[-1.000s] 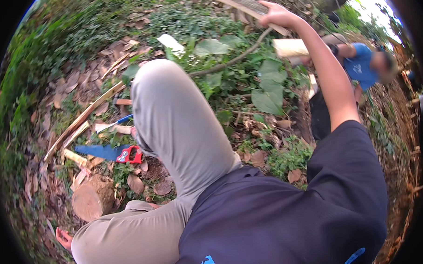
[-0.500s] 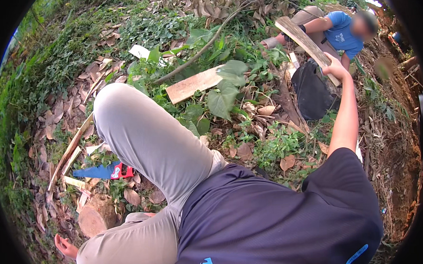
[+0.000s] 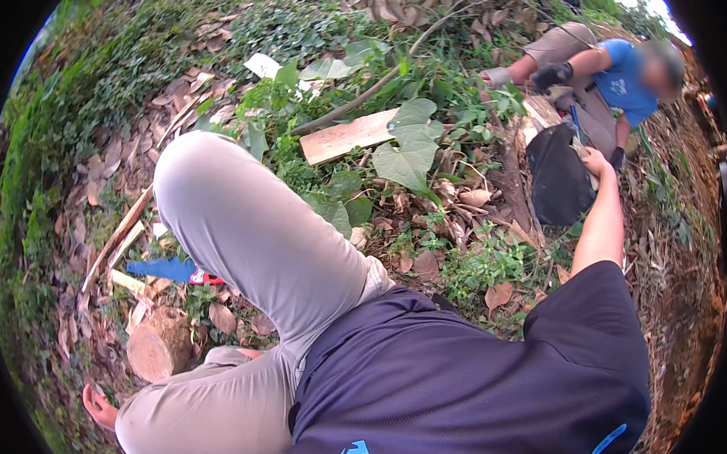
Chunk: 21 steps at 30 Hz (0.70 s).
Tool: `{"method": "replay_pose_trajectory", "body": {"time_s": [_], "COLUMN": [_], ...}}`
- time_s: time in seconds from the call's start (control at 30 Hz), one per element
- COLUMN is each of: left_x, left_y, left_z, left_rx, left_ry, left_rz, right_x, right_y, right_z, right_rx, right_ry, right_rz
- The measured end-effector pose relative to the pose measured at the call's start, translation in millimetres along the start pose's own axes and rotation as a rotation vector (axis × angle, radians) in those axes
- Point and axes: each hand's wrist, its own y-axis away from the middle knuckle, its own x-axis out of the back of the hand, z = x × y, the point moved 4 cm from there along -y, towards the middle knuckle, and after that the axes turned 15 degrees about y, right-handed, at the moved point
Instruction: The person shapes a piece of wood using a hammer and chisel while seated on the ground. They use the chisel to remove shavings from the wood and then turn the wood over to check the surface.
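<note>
My right arm stretches up and away at the right. Its hand (image 3: 597,164) is closed on the end of a wooden board (image 3: 578,147), of which only a short piece shows, over a black bag (image 3: 556,180). Beyond my lower knee at the far left, my left hand (image 3: 100,410) has its fingers loosely apart and holds nothing. Near it stands a cut log (image 3: 153,346). A handsaw with a blue blade (image 3: 158,269) and red handle lies on the ground, its handle partly behind my raised knee.
A person in a blue shirt (image 3: 627,82) and dark gloves sits beyond the bag, beside pale wood (image 3: 541,111). A flat plank (image 3: 348,138) lies among leaves below a long branch (image 3: 351,106). Wood strips (image 3: 122,239) lie left of my knee. An earth slope (image 3: 686,296) borders the right.
My right hand has lowered the board from a raised slant toward the black bag. The other person's gloved hands show more plainly. My left hand has shifted slightly.
</note>
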Motion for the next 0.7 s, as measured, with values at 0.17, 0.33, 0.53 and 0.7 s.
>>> {"method": "replay_pose_trajectory", "body": {"time_s": [0.17, 0.33, 0.53, 0.7], "left_x": [35, 51, 62, 33], "left_y": [21, 7, 7, 17], "left_z": [11, 20, 19, 16], "left_rx": [0.033, 0.052, 0.073, 0.122], "left_ry": [-0.076, -0.152, -0.152, -0.104], "left_rz": [0.071, 0.018, 0.018, 0.03], "right_x": [-8, -9, 123, 192], "right_y": [-33, 13, 88, 165], "right_z": [43, 41, -86, -357], "right_rx": [-0.289, -0.645, -0.81, 0.391], "right_ry": [0.331, 0.338, 0.29, -0.196], "right_rz": [0.287, 0.272, 0.674, 1.046]}}
